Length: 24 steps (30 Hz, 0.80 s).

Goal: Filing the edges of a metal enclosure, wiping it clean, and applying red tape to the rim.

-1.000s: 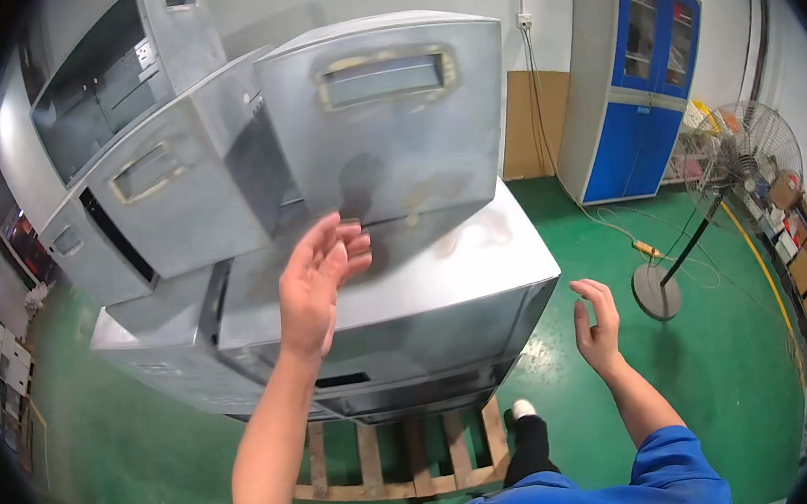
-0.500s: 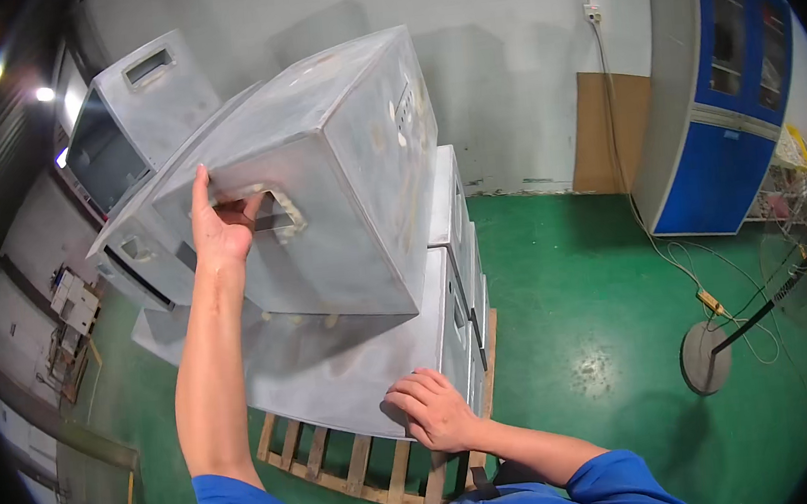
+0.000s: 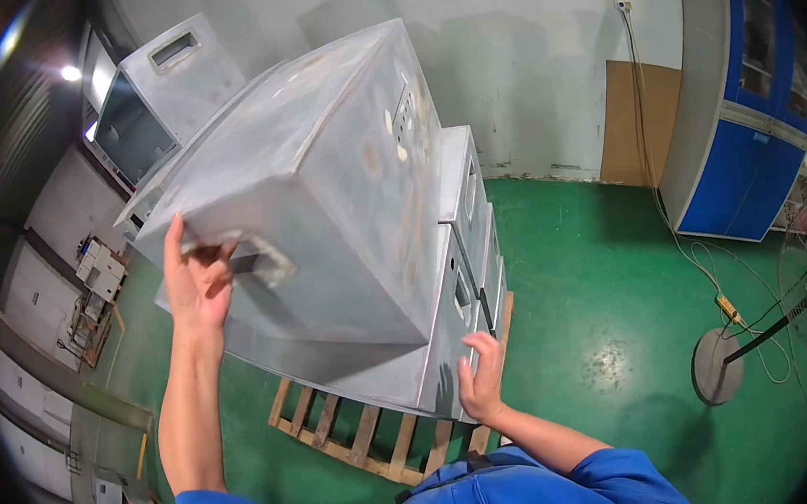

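Note:
A large grey sheet-metal box (image 3: 339,171) lies tilted on top of a stack of similar metal cabinets (image 3: 462,208). My left hand (image 3: 197,282) is raised, its fingers hooked into the slot handle (image 3: 250,254) on the box's near face. My right hand (image 3: 482,379) is lower, fingers spread, pressing on the near corner of the lower cabinet (image 3: 433,374). Both sleeves are blue.
The stack stands on a wooden pallet (image 3: 362,438) on a green floor. Another open metal cabinet (image 3: 154,91) sits behind on the left. A blue cupboard (image 3: 755,96), a brown board (image 3: 640,121), a fan stand (image 3: 721,368) and cables are at the right.
The view has swung left around the stack. My left hand went from resting on the box to gripping its handle. My right hand came from the air onto the lower cabinet's corner.

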{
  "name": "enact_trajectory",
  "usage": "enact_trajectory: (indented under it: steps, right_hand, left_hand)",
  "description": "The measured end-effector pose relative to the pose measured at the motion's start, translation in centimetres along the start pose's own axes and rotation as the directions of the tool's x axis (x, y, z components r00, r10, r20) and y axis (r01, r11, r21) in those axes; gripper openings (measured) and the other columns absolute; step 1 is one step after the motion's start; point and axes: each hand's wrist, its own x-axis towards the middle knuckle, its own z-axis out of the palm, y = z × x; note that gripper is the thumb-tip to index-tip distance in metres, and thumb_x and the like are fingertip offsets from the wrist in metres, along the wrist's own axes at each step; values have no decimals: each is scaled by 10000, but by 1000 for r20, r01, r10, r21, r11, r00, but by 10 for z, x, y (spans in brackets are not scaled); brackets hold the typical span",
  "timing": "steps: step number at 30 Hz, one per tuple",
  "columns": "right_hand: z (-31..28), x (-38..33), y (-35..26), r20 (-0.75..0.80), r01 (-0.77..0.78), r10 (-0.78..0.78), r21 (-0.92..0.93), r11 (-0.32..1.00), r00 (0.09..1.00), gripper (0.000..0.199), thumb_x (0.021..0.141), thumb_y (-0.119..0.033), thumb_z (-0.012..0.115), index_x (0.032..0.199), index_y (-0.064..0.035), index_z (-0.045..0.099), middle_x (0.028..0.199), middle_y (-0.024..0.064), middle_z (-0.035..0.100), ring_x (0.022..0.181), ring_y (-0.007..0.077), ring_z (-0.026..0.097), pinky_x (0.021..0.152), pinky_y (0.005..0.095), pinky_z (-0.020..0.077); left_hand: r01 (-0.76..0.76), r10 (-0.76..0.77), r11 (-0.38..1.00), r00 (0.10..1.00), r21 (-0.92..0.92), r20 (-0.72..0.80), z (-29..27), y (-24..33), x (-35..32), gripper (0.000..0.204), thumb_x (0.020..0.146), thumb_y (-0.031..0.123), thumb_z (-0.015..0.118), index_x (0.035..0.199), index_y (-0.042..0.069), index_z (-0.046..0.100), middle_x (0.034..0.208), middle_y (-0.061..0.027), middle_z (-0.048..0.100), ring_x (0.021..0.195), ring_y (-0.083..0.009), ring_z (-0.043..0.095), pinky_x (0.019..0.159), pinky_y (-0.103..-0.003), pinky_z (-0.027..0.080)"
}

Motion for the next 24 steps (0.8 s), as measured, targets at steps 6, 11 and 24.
enact_trajectory:
  steps: [6,11,24]
  right_hand:
    - [0,104,56,-78,63,-59,43,997,995,251,808,-52,446,1050,13,444,1023,168,459,1002,303,438,892,356,339]
    - [30,285,78,-50,215,-212,51,975,976,271,846,-148,468,1060,18,477,1056,158,485,982,256,479,853,332,375]
    - [149,470,-20,912,-738,-78,375,562,404,530,815,-453,520,1106,-11,542,1129,119,533,1020,197,516,843,299,418]
  left_hand:
    - [46,-26,994,980,-98,196,-73,38,-68,385,828,373,513,987,27,572,947,-96,607,686,-142,586,340,-173,387]
    - [-347,367,930,888,120,-279,-117,55,-104,317,834,314,496,1032,71,544,1010,-59,573,891,-149,546,804,-292,434]
    - [-532,601,794,618,293,-506,-185,131,-113,300,827,304,500,1013,73,545,955,-48,573,846,-136,544,748,-276,441]
